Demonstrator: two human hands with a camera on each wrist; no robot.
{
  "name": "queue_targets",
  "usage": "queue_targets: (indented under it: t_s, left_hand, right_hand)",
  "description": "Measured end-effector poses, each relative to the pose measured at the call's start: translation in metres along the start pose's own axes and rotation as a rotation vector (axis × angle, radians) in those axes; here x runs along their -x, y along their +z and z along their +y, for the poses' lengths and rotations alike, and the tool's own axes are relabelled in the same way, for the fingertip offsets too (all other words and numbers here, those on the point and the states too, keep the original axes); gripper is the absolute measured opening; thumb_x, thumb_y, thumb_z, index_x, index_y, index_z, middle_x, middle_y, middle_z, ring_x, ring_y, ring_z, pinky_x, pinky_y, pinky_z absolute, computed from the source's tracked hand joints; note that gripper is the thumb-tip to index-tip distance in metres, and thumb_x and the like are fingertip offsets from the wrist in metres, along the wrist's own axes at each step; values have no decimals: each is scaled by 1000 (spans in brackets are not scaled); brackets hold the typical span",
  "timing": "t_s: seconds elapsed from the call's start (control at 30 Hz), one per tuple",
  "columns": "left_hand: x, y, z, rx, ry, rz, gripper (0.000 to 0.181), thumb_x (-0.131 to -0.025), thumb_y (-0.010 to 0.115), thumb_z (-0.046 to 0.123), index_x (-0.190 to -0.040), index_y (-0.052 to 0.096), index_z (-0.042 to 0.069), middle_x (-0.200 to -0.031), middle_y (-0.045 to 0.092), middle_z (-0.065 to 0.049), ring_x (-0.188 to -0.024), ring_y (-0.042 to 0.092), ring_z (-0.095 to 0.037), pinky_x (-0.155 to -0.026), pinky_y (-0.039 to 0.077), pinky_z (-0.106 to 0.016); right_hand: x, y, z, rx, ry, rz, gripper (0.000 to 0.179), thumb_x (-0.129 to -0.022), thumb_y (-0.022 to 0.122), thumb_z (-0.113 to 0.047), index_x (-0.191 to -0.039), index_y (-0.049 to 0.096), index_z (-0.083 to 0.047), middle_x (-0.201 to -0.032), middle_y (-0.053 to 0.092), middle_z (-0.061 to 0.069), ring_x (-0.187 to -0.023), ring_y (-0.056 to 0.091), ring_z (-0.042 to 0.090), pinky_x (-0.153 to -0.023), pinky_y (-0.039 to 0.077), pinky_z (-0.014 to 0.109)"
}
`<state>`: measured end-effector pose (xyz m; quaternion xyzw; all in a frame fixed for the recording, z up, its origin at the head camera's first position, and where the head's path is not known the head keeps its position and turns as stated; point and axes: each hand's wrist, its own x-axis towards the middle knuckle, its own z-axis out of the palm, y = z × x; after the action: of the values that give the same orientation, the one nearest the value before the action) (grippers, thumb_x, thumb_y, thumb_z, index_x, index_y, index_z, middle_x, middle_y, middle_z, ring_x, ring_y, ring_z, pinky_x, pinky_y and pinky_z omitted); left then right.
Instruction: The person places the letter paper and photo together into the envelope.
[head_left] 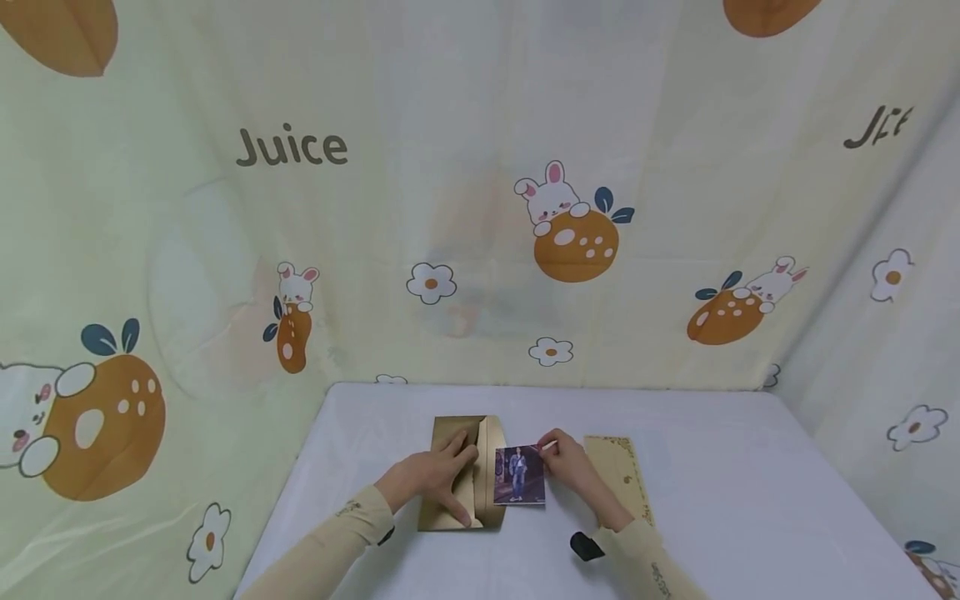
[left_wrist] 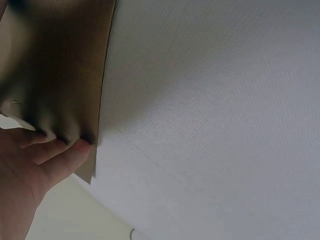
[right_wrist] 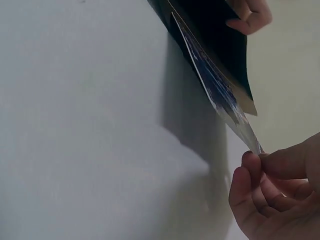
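Observation:
On the table lies a gold envelope (head_left: 448,427) with its flap (head_left: 486,483) folded out to the right. Across it rests my left hand (head_left: 438,475), fingers and thumb spread over its surface. In the left wrist view the fingertips of that hand (left_wrist: 35,167) touch the brown-gold sheet (left_wrist: 65,65). A small photo (head_left: 519,477) of a standing figure is pinched at its upper right edge between the thumb and fingers of my right hand (head_left: 568,465). The right wrist view shows the photo (right_wrist: 215,87) tilted, with its far end at the envelope's opening.
A cream-gold card (head_left: 618,475) with an ornate border lies flat right of the photo, partly under my right forearm. The white table (head_left: 720,483) ends at a printed curtain (head_left: 465,208) behind and at both sides.

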<state>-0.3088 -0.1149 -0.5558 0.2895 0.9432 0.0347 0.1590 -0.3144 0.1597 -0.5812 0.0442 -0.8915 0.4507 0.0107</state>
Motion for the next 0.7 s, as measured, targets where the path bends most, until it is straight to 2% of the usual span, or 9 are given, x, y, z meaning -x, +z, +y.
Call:
queue_targets:
  t_s: [0.2, 0.47, 0.7]
  left_hand:
    - [0, -1, 1, -9, -12, 1, 114, -61, 76, 80, -150, 27, 27, -167, 12, -23, -141, 43, -42, -90, 55, -52]
    - [-6, 4, -2, -37, -7, 20, 115, -59, 74, 84, -151, 29, 30, -168, 14, -21, -147, 34, -40, -93, 54, -52]
    - [-5, 3, -3, -45, 3, 23, 115, -60, 74, 83, -151, 30, 28, -167, 15, -22, -145, 38, -38, -89, 56, -49]
  right_hand:
    - [-7, 23, -11, 5, 3, -40, 10, -90, 60, 4, -100, 62, 1, -73, 66, 7, -62, 55, 11, -56, 45, 26]
    - [-14, 47, -25, 9, -39, -109, 9, -92, 63, 0, -101, 63, 1, -73, 67, 6, -61, 57, 10, -55, 45, 25]
    - [-16, 67, -33, -18, -84, -154, 9, -92, 62, 1, -101, 63, 2, -76, 69, 8, -62, 59, 9, -54, 46, 24]
